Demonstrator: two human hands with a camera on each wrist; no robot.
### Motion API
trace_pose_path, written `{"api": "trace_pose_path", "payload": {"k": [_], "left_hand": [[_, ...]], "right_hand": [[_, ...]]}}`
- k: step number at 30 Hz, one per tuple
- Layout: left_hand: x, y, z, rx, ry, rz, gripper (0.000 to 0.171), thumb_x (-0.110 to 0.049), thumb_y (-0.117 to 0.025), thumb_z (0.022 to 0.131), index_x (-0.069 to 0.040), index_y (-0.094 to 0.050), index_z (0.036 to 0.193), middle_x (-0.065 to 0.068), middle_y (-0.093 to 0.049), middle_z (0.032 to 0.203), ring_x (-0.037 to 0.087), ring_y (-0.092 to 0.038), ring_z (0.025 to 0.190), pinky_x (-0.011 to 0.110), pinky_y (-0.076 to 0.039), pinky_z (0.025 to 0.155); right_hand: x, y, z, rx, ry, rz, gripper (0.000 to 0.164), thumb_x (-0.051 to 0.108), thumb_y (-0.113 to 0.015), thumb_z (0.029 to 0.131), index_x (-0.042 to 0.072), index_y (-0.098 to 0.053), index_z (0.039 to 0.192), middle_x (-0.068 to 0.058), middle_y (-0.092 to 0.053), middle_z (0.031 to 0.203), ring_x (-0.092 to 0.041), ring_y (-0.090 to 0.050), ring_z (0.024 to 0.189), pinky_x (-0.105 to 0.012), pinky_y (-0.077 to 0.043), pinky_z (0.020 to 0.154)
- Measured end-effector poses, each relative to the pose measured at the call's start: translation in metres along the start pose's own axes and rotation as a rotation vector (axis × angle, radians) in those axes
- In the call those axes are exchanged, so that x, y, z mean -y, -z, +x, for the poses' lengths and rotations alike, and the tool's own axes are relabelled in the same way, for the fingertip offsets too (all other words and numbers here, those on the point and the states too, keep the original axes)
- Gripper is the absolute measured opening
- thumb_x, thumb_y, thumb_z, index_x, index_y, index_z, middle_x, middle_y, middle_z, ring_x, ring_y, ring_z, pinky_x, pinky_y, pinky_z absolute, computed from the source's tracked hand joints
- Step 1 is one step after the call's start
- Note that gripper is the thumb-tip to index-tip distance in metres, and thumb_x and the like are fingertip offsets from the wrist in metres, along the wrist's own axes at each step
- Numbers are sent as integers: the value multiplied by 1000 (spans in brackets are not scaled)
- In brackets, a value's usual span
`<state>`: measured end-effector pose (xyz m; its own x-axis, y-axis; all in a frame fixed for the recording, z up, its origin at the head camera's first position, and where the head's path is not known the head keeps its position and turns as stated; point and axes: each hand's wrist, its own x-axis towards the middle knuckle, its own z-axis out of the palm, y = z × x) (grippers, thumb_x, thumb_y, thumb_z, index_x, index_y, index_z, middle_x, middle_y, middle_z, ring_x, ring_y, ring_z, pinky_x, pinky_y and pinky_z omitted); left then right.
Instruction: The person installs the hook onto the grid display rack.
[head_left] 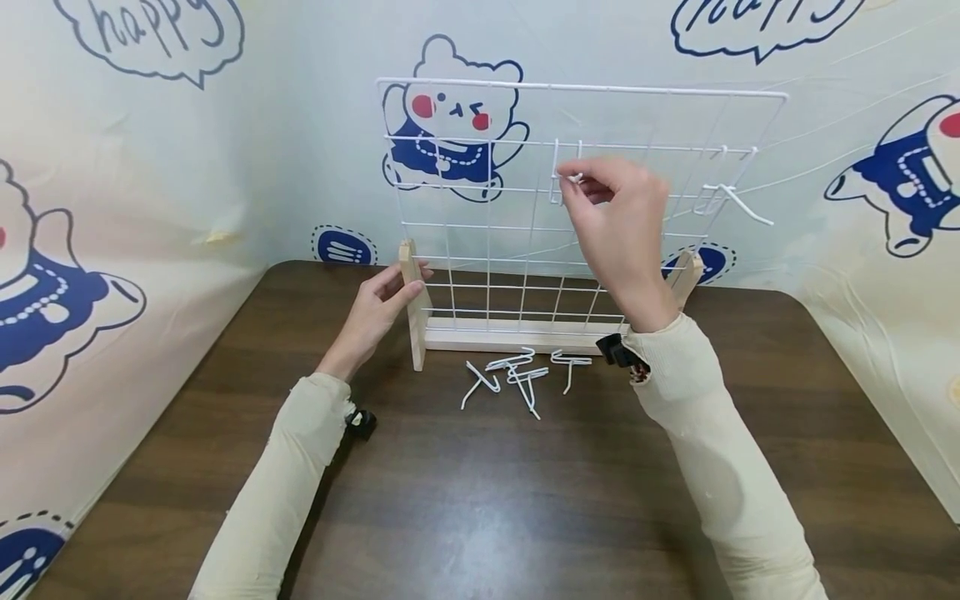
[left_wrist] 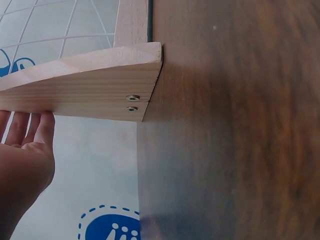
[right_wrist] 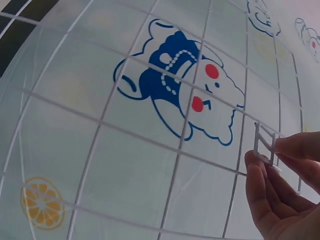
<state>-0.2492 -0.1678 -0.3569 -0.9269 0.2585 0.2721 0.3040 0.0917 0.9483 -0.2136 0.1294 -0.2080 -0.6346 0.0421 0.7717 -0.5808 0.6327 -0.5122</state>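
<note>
A white wire grid rack [head_left: 585, 87] stands on wooden legs at the back of the table. My left hand [head_left: 375, 308] holds its left wooden leg [head_left: 415, 325], the thumb in front and fingers behind; in the left wrist view the fingertips meet the leg's edge. High at the grid's middle, my right hand [head_left: 622, 229] pinches a white wire hook [right_wrist: 256, 142] between thumb and fingers. The hook's looped back end shows in the right wrist view; the hand hides its prong in the head view. Another white hook [head_left: 746, 205] hangs on the grid's right side, prong pointing forward.
Several loose white hooks [head_left: 570, 362] lie on the brown table [head_left: 480, 500] before the rack's wooden base bar [head_left: 517, 337]. The right wooden leg [head_left: 686, 275] shows partly behind my right arm. A cartoon-printed curtain [head_left: 300, 142] surrounds the table behind and at both sides.
</note>
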Motion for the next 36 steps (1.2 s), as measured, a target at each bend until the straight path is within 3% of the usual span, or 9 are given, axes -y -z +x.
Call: {"api": "trace_pose_path", "payload": {"k": [8, 13, 17, 22, 27, 36], "left_hand": [[1, -3, 1, 4, -12, 15, 42, -16, -59, 101, -4, -53, 141, 24, -55, 139, 39, -46, 133, 58, -33, 111], [-1, -3, 0, 0, -32, 29, 39, -16, -59, 101, -5, -55, 139, 24, -56, 137, 41, -47, 132, 57, -35, 110], [-1, -3, 0, -2, -37, 43, 39, -16, -59, 101, -5, -56, 138, 23, -57, 136, 37, -49, 131, 57, -35, 110], [-2, -3, 1, 0, -31, 42, 39, -16, -59, 101, -6, -56, 139, 22, -58, 137, 33, -50, 130, 56, -35, 110], [-2, -3, 1, -4, -30, 31, 39, -17, -59, 101, -6, -56, 139, 22, -57, 137, 34, -50, 130, 56, -35, 110], [0, -2, 0, -15, -17, 17, 41, -18, -60, 101, -4, -55, 140, 22, -57, 138, 28, -52, 128, 55, -35, 111]], "right_hand": [[-16, 4, -10, 62, 121, -23, 23, 1, -62, 94, 3, -74, 113, -13, -73, 102, -21, -69, 79, -34, -57, 79], [-22, 8, -17, 112, 117, 0, 32, 6, -63, 96, 9, -69, 127, -14, -72, 110, -22, -71, 82, -35, -57, 81], [-25, 12, -22, 103, 108, 40, 37, 6, -63, 96, 13, -66, 132, -13, -73, 109, -23, -71, 84, -36, -57, 83], [-34, 18, -34, 67, 103, 40, 33, 4, -62, 95, 11, -69, 127, -11, -75, 95, -22, -69, 80, -30, -56, 81], [-43, 25, -52, 80, 59, 41, 26, 7, -65, 94, 10, -72, 119, -8, -76, 94, -19, -69, 79, -18, -51, 78], [-50, 33, -69, 113, 53, 47, 23, 4, -65, 94, 6, -73, 115, -8, -74, 90, -18, -68, 77, -15, -48, 73]]}}
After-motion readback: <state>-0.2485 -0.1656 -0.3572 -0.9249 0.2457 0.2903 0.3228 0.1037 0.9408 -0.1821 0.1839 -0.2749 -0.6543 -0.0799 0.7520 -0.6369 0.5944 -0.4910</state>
